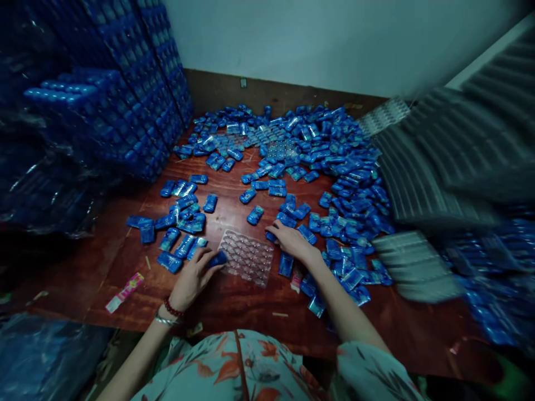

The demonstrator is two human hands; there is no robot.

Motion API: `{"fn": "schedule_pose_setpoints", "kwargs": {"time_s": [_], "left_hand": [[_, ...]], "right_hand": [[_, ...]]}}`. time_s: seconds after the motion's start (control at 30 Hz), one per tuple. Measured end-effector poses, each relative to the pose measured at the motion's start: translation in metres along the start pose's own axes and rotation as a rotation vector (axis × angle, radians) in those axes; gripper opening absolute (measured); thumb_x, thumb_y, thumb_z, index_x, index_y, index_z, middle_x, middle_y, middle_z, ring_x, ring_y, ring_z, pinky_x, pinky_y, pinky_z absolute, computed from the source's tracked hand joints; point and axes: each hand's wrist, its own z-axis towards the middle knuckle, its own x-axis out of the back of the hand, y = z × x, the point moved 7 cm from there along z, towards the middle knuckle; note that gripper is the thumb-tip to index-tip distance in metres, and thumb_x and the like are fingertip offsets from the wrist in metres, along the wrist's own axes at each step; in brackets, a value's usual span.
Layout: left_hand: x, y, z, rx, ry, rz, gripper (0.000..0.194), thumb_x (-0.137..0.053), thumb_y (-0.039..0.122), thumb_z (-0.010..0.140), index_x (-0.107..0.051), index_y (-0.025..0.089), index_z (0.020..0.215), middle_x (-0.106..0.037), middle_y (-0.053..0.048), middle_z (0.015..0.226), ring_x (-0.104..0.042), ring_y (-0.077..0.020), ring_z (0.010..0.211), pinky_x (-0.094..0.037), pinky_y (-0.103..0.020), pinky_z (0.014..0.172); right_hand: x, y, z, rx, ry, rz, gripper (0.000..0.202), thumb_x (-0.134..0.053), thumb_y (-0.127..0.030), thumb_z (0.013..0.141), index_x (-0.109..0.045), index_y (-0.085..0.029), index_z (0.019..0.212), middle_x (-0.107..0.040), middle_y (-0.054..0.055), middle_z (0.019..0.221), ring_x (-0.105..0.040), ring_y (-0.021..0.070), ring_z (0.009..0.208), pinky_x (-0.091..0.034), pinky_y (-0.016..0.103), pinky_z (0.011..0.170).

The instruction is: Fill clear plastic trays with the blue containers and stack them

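Note:
A clear plastic tray with rows of moulded hollows [246, 257] lies flat on the table between my hands. At its left edge, my left hand [196, 277] pinches a small blue packet [218, 258] between thumb and fingers. Beyond the tray's upper right corner, my right hand [290, 240] reaches palm down with its fingers closed on another blue packet [271, 236], partly covered by the fingertips. Loose blue packets [184, 245] lie left of the tray, and more packets [288, 265] are beside my right wrist.
A big heap of blue packets [355, 184] spreads along the back and right of the wooden table [137, 312]. Tall stacks of filled blue trays [137, 94] rise at left. Stacked clear trays [418, 267] stand at right. A pink strip [124, 292] lies near the front left.

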Motion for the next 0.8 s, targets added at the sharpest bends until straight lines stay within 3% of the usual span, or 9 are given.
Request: {"fn": "schedule_pose_setpoints", "kwargs": {"time_s": [0.1,0.17,0.23,0.33,0.43,0.53,0.67,0.8], "left_hand": [[0.007,-0.001,0.004,-0.016,0.015,-0.015,0.031,-0.048,0.040,0.088,-0.057,0.020,0.110,-0.058,-0.008,0.105,-0.062,-0.0198,0.091,-0.055,-0.030,0.072],[0.013,0.000,0.011,-0.021,0.054,-0.050,0.029,-0.047,0.038,0.089,-0.056,0.019,0.110,-0.060,-0.008,0.101,-0.062,-0.0193,0.089,-0.054,-0.030,0.071],[0.018,0.002,0.023,-0.032,0.102,-0.084,0.025,-0.047,0.033,0.090,-0.056,0.018,0.108,-0.063,-0.007,0.096,-0.062,-0.0184,0.087,-0.053,-0.031,0.074],[0.017,0.010,0.045,-0.093,0.138,-0.095,0.022,-0.046,0.026,0.090,-0.055,0.018,0.108,-0.062,-0.008,0.101,-0.061,-0.0187,0.093,-0.051,-0.033,0.081],[0.001,0.020,0.068,-0.199,0.050,-0.061,0.022,-0.043,0.020,0.090,-0.054,0.017,0.109,-0.058,-0.009,0.107,-0.058,-0.0183,0.097,-0.050,-0.033,0.084],[-0.017,0.024,0.080,-0.281,-0.080,0.033,0.023,-0.038,0.016,0.090,-0.053,0.016,0.108,-0.057,-0.008,0.097,-0.058,-0.0169,0.087,-0.050,-0.030,0.077],[-0.025,0.026,0.076,-0.377,-0.203,0.205,0.024,-0.035,0.013,0.091,-0.052,0.016,0.107,-0.055,-0.007,0.094,-0.055,-0.0174,0.086,-0.049,-0.029,0.074],[-0.027,0.028,0.068,-0.360,-0.284,0.335,0.023,-0.037,0.009,0.089,-0.052,0.015,0.106,-0.054,-0.007,0.093,-0.053,-0.0178,0.084,-0.048,-0.030,0.075]], "right_hand": [[0.005,-0.003,0.000,0.055,-0.089,-0.071,0.039,-0.055,-0.006,0.075,-0.053,-0.018,0.112,-0.056,0.011,0.112,-0.061,0.0216,0.090,-0.045,0.027,0.068],[0.011,-0.002,-0.007,0.089,-0.060,-0.024,0.035,-0.055,-0.007,0.076,-0.052,-0.016,0.109,-0.058,0.011,0.107,-0.061,0.0219,0.090,-0.044,0.028,0.069],[0.018,0.000,-0.017,0.082,0.072,0.118,0.029,-0.052,-0.011,0.081,-0.051,-0.017,0.109,-0.060,0.008,0.102,-0.061,0.0203,0.090,-0.044,0.028,0.072],[0.023,0.005,-0.036,-0.042,0.417,0.484,0.022,-0.051,-0.024,0.086,-0.052,-0.020,0.108,-0.063,0.004,0.096,-0.061,0.0164,0.082,-0.046,0.027,0.072],[0.001,-0.004,-0.051,-0.183,0.712,0.805,0.021,-0.055,-0.030,0.085,-0.056,-0.021,0.103,-0.065,0.002,0.092,-0.062,0.0151,0.077,-0.049,0.027,0.070],[-0.029,-0.023,-0.053,-0.259,0.842,0.867,0.019,-0.056,-0.029,0.084,-0.060,-0.020,0.101,-0.066,0.003,0.093,-0.063,0.0160,0.081,-0.050,0.028,0.074],[-0.044,-0.036,-0.054,-0.216,0.894,0.732,0.019,-0.050,-0.023,0.087,-0.060,-0.020,0.103,-0.065,0.005,0.095,-0.062,0.0174,0.088,-0.049,0.032,0.081],[-0.037,-0.043,-0.050,-0.026,0.746,0.547,0.032,-0.040,-0.010,0.088,-0.055,-0.019,0.115,-0.062,0.007,0.097,-0.059,0.0172,0.092,-0.048,0.031,0.082]]}}
